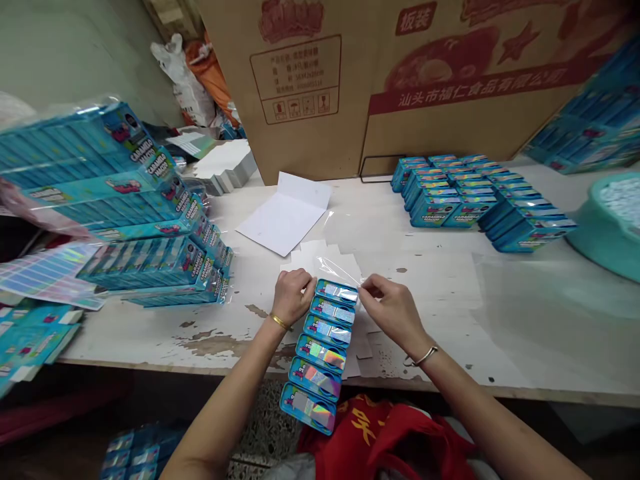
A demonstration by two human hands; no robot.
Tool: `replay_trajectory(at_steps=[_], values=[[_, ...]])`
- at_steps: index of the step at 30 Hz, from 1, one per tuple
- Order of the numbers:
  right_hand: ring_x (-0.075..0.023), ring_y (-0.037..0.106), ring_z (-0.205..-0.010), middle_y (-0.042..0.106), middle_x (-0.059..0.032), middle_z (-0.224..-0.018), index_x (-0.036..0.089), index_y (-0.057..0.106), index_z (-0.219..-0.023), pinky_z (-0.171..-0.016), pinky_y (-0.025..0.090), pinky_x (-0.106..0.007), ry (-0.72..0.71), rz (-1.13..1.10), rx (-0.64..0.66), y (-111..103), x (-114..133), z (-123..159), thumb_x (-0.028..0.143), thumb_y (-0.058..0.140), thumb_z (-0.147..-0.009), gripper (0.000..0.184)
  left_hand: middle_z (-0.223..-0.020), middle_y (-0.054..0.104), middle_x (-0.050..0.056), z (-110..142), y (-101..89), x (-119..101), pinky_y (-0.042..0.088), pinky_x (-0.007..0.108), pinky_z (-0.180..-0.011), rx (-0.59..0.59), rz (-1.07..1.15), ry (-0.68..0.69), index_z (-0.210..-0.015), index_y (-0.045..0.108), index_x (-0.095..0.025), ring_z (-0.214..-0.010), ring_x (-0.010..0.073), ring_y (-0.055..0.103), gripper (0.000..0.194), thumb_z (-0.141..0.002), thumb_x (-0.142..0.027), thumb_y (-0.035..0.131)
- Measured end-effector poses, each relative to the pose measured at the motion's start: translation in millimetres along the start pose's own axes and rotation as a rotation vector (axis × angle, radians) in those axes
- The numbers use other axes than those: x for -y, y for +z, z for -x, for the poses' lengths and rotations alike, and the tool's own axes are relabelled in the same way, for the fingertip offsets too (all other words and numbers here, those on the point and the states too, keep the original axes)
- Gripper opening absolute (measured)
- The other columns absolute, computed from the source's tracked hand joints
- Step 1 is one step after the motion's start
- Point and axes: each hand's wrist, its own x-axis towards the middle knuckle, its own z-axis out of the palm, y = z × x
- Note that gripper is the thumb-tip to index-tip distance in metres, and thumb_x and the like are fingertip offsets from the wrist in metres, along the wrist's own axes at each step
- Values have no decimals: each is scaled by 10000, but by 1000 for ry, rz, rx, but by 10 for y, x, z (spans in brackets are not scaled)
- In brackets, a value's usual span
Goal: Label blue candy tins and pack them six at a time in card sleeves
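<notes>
A row of several small blue boxes with shiny holographic labels (320, 347) lies on the white table (525, 333), reaching from the middle toward the near edge and past it. My left hand (293, 297) is closed at the far left corner of the row, gripping clear plastic wrap (336, 267) there. My right hand (390, 307) pinches the same clear wrap at the far right corner. The wrap rises loosely behind the top box.
Wrapped bundles of blue boxes (150, 233) are stacked at left. More blue boxes (475, 193) stand in rows at back right beside a teal basin (607, 227). A large cardboard carton (400, 73) stands behind. A folded white sheet (287, 213) lies mid-table.
</notes>
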Motion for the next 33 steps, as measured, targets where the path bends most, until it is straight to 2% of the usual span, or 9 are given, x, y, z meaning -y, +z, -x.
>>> replay_trajectory(at_steps=[2,4,9,14,16,20,27,30,33], values=[[-130,523,-544,592,21,-581,208,555,-655,-527,306,-238,47,29,29,-2,17,-40,237,515,-780,134,-593,520,-15,-24,-15,12,306,263,-618,51,63,-36,-562,450,-179,-587,109,483,312,-872,-211,450],[-132,505,-535,587,15,-587,205,562,-667,-511,268,-245,-4,157,7,6,52,-48,228,501,-792,140,-580,523,-16,-51,-27,18,301,258,-592,84,76,-47,-549,450,-179,-564,105,480,307,-856,-193,460],[-135,467,-541,564,-19,-616,175,546,-672,-531,239,-281,-339,487,-148,85,138,71,168,439,-869,225,-616,564,10,-15,-71,25,284,309,-655,-21,-229,154,-566,489,-176,-616,135,496,306,-870,-195,463],[-142,499,-611,583,-26,-673,174,556,-759,-596,304,-272,-452,435,-141,132,64,263,171,402,-932,231,-656,583,22,209,-93,99,306,317,-688,-41,-249,282,-627,516,-184,-653,151,493,273,-894,-201,463],[-150,524,-647,606,-34,-707,173,565,-843,-618,324,-273,-439,407,-134,148,25,330,191,394,-946,200,-707,612,29,284,-91,131,318,324,-712,-7,-207,304,-680,548,-192,-691,161,510,235,-898,-208,462],[-169,547,-670,619,-46,-739,165,542,-916,-644,348,-285,-295,400,-209,231,-56,416,258,442,-925,137,-837,654,56,310,-52,164,327,348,-725,27,-153,226,-817,609,-201,-779,194,542,165,-893,-226,465],[-167,507,-578,564,-25,-591,182,551,-748,-581,276,-278,19,488,-80,361,-223,474,384,515,-855,231,-779,630,43,217,40,193,314,347,-694,113,-161,229,-773,587,-197,-711,194,522,181,-892,-203,451],[-184,521,-641,592,-54,-630,182,554,-696,-616,269,-294,29,537,-75,380,-204,460,367,515,-853,246,-722,600,41,237,7,208,313,345,-683,88,-198,285,-726,557,-191,-669,190,498,200,-888,-191,438],[-177,516,-645,600,-50,-629,183,546,-665,-628,253,-303,2,539,-80,420,-178,444,246,476,-869,225,-672,574,32,290,-43,224,323,342,-688,22,-194,332,-702,527,-193,-655,187,489,204,-886,-202,441]])
